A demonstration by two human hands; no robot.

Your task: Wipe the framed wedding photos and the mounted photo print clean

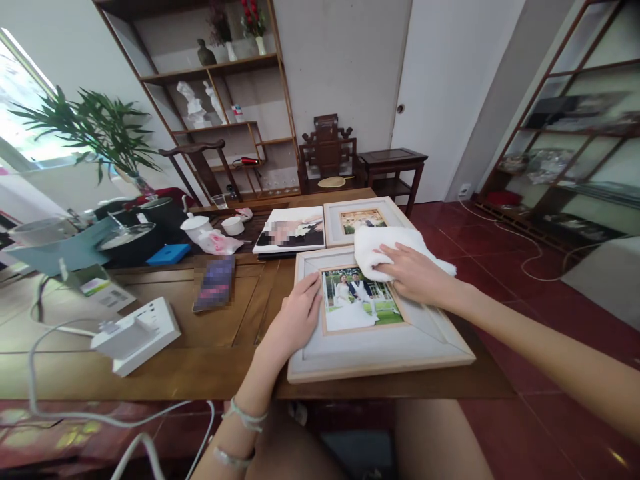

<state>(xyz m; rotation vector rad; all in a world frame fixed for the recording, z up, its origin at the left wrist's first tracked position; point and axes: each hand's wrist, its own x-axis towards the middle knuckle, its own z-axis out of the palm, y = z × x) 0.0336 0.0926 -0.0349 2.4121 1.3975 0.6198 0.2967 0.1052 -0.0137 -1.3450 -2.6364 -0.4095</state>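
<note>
A wide, pale picture frame [425, 347] lies flat at the table's near edge, a photo [357, 300] of a couple in wedding clothes at its centre. My left hand [300, 313] grips the left side of this frame, fingers over its border and onto the inner edge by the photo. In my right hand [410, 270] is a folded white cloth [390, 247], pressed on the frame's upper right part. The cloth covers that corner of the frame and part of the photo's top edge. Behind it lies a second similar frame [333, 230], partly hidden by the cloth.
A photo album [290, 230] lies left of the second frame. Further left on the wooden table [215, 333] are a purple pouch [215, 283], a white power strip [140, 333] with cables, a blue box [169, 254], a white teapot [195, 227] and dark pots [129, 243].
</note>
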